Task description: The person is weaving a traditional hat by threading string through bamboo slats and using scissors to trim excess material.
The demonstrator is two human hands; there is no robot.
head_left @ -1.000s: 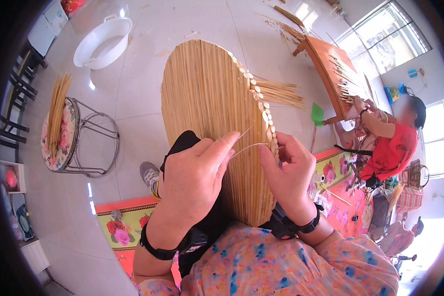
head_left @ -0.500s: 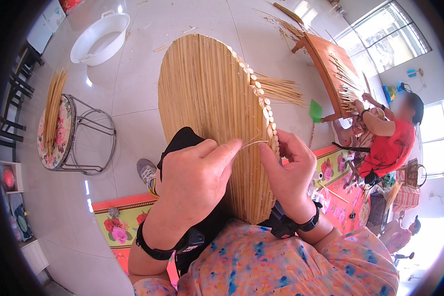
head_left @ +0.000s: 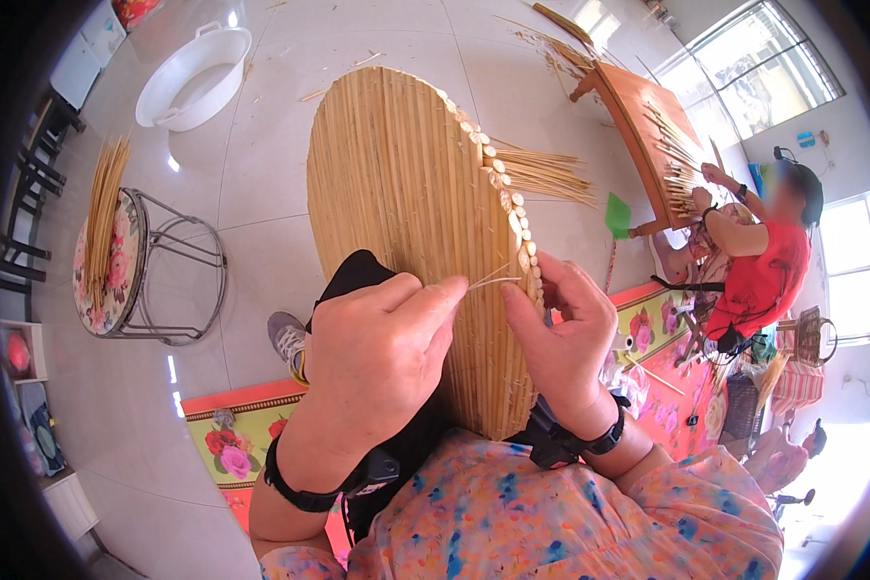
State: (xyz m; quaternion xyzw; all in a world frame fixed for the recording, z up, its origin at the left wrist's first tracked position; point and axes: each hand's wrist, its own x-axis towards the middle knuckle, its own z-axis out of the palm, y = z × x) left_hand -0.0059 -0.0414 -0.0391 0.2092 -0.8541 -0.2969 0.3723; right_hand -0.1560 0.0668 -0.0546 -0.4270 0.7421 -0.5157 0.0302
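While the rounded straw panel [head_left: 396, 184] slants away from the person's lap, its lower end close to the floral blouse [head_left: 541, 512], both hands are at its lower half. Small pale cut ends [head_left: 501, 184] line its right edge. The left hand [head_left: 377, 353], over the front face, pinches thin pale strands [head_left: 491, 281] between thumb and forefinger. The right hand [head_left: 565, 333] grips the right edge, thumb on the front and the other fingers curled around the side; whether that thumb touches the strands I cannot tell. Beyond the panel, a loose bundle of stalks [head_left: 546, 176] lies on the floor. To the left are a round floral stool [head_left: 126, 251] bearing more stalks [head_left: 104, 222] and, farther up, a white basin [head_left: 195, 120]. At right, a co-worker in red [head_left: 768, 280] sits beside a wooden table [head_left: 628, 106], hands near the stalks spread there.
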